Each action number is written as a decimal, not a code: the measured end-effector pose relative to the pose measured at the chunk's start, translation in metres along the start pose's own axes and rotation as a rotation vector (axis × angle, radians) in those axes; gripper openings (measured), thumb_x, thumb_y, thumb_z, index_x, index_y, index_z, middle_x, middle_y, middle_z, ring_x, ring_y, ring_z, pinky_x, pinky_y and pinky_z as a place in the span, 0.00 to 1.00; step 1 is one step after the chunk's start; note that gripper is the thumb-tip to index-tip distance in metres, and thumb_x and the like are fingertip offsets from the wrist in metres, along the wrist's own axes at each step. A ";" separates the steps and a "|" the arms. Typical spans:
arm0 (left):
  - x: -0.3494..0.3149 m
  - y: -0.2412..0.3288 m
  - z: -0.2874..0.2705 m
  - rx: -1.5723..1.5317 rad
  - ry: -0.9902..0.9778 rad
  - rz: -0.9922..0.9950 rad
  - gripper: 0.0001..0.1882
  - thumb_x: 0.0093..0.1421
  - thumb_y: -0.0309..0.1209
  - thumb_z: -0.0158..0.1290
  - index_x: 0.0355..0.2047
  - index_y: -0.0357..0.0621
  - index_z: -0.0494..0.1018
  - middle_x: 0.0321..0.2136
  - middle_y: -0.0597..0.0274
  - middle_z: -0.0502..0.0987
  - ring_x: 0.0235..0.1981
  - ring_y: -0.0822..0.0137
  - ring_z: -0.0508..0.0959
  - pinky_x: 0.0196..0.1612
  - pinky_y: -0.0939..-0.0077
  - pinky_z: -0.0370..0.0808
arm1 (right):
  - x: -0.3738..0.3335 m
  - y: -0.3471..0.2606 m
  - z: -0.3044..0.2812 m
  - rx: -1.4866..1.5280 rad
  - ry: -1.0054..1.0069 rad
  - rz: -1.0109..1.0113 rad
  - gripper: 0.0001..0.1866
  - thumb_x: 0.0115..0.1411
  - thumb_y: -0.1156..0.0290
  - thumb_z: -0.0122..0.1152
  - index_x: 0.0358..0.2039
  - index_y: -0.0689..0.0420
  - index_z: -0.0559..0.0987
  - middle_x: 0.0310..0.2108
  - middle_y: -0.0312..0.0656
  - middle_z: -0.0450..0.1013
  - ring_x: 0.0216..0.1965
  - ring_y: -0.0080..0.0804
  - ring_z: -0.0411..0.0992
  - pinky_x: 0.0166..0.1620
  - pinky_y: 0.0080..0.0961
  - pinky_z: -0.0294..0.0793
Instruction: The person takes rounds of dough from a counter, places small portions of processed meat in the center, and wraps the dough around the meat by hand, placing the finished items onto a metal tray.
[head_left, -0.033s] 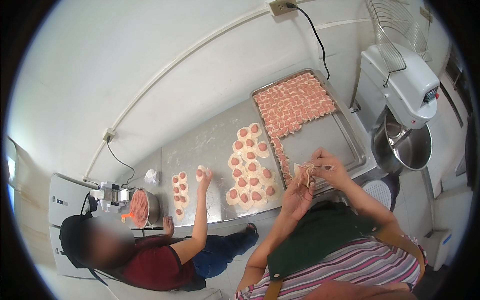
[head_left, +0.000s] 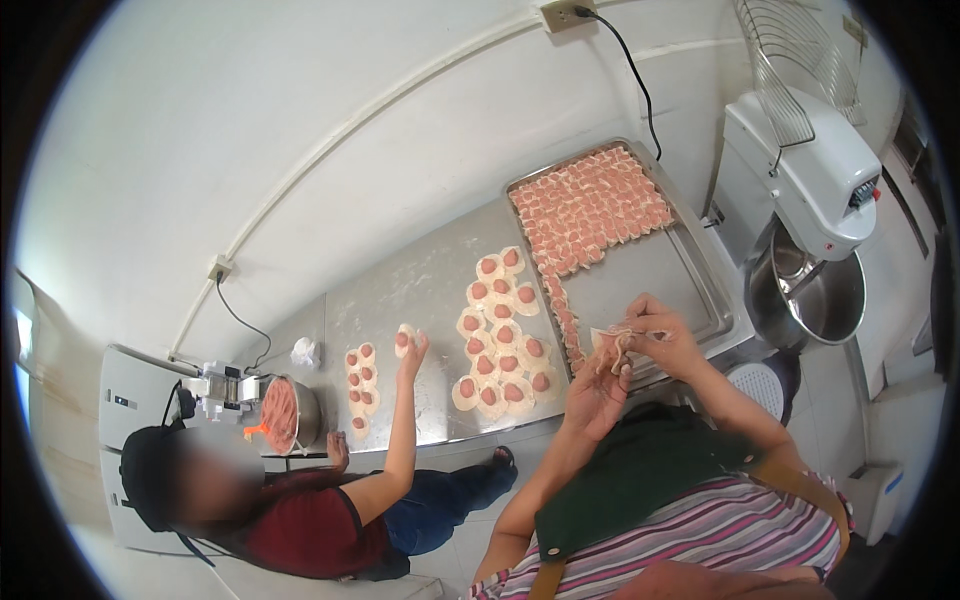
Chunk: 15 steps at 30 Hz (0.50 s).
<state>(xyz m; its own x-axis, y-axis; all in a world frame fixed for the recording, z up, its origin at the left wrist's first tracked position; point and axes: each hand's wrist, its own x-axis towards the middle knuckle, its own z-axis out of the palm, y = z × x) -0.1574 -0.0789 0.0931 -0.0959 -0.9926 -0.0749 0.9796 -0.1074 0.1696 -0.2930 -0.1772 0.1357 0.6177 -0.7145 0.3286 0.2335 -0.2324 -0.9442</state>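
My left hand (head_left: 595, 397) cups a thin dumpling wrapper (head_left: 606, 345), its fingers curled round it from below. My right hand (head_left: 660, 335) pinches the wrapper's edge from the other side. Whatever lies inside the folds is hidden by my fingers. Both hands are above the near edge of a large metal tray (head_left: 715, 285). Rows of open-topped dumplings with pink filling (head_left: 590, 205) cover its far part, and a single line runs down its left side. Left of the tray, several flat wrappers topped with pink meat filling (head_left: 507, 335) overlap on the steel table (head_left: 400, 270).
At left a co-worker in a dark red shirt (head_left: 310, 530) holds a filled wrapper (head_left: 403, 340) beside a smaller group of wrappers (head_left: 360, 378). A bowl of pink filling (head_left: 282, 415) stands there too. To the right is a white mixer (head_left: 800, 165) with a steel bowl (head_left: 825, 295).
The co-worker's raised hand with the filled wrapper has shifted slightly right. My own hands stay at almost the same place on the wrapper.
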 end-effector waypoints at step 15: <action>0.016 -0.013 0.031 0.109 0.180 0.121 0.13 0.59 0.30 0.46 0.42 0.38 0.67 0.38 0.59 0.73 0.40 0.65 0.74 0.46 0.72 0.71 | -0.004 0.001 -0.024 -0.078 -0.066 -0.130 0.09 0.48 0.78 0.63 0.32 0.61 0.78 0.32 0.35 0.65 0.35 0.26 0.64 0.38 0.21 0.64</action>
<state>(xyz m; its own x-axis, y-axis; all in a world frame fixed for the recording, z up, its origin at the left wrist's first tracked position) -0.1768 -0.0955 0.1199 0.0640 -0.9735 -0.2196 0.9562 -0.0032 0.2928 -0.3138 -0.1902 0.1328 0.6345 -0.6311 0.4463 0.2567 -0.3726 -0.8918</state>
